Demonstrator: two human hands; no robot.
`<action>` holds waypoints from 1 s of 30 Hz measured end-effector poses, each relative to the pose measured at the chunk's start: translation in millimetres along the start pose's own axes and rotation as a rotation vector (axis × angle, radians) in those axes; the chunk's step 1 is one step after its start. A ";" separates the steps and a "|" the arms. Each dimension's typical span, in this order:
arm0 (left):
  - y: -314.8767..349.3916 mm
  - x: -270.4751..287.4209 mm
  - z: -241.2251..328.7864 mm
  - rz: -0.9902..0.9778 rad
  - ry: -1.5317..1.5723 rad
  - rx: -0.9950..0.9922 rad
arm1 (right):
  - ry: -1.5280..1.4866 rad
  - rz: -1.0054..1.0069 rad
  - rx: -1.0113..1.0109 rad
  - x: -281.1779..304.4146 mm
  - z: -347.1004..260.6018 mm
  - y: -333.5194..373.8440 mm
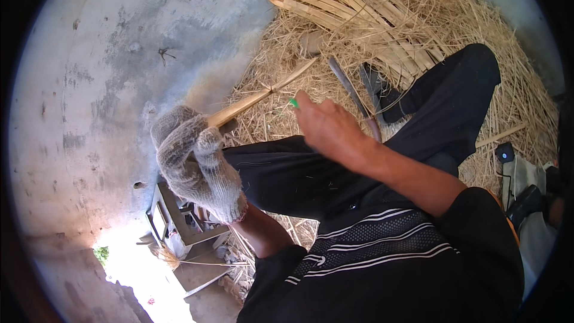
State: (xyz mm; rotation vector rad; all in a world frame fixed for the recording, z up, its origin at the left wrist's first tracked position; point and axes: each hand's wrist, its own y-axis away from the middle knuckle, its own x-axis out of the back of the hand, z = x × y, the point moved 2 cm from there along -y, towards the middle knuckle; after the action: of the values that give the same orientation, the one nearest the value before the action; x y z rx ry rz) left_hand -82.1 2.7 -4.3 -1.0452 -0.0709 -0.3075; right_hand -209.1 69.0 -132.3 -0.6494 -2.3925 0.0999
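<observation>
My left hand (pixel 194 158), in a grey knitted glove, is closed around a pale split strip of bamboo or wood (pixel 242 106). The strip points away to the upper right and narrows to a tip, with a dark joint partway along. My bare right hand (pixel 329 122) is closed just right of the strip, apart from it. A small green piece (pixel 293 102) sticks out at its thumb; the rest of what it holds is hidden in the fist. Beyond that hand, a long dark blade with a brown handle (pixel 347 81) lies on the straw.
Many split strips (pixel 365 9) lie in a pile on the straw (pixel 496 78) at the far side. A stained pale wall (pixel 107 84) rises on the left. My black-trousered legs (pixel 442 96) are bent in front of me. A dark-framed stand (pixel 194 233) is below my left hand.
</observation>
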 end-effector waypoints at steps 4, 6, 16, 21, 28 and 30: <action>-0.6 6.7 0.2 -0.036 -0.062 -0.026 | -0.060 -0.054 -0.030 11.0 -13.0 6.3; 3.4 7.8 2.1 -0.009 -0.096 -0.054 | -0.229 -0.110 -0.029 30.3 -34.2 12.9; 8.3 0.7 7.2 0.124 -0.134 0.090 | -0.425 -0.079 0.110 46.8 -83.5 29.8; 3.7 -8.6 14.1 0.101 -0.079 0.096 | -0.161 -0.007 -0.022 8.1 -14.9 19.5; 12.4 -5.4 6.7 0.228 -0.115 0.156 | -0.396 -0.065 0.152 54.3 -78.7 25.4; 11.9 -13.5 12.5 0.291 -0.113 0.193 | -0.454 -0.076 0.144 54.3 -79.8 24.8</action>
State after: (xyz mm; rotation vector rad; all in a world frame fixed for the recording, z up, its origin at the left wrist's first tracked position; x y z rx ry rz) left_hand -90.4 21.9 -10.8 -0.8669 -0.0479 0.0225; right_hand -186.0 109.3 -44.1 -0.5073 -2.8060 0.4224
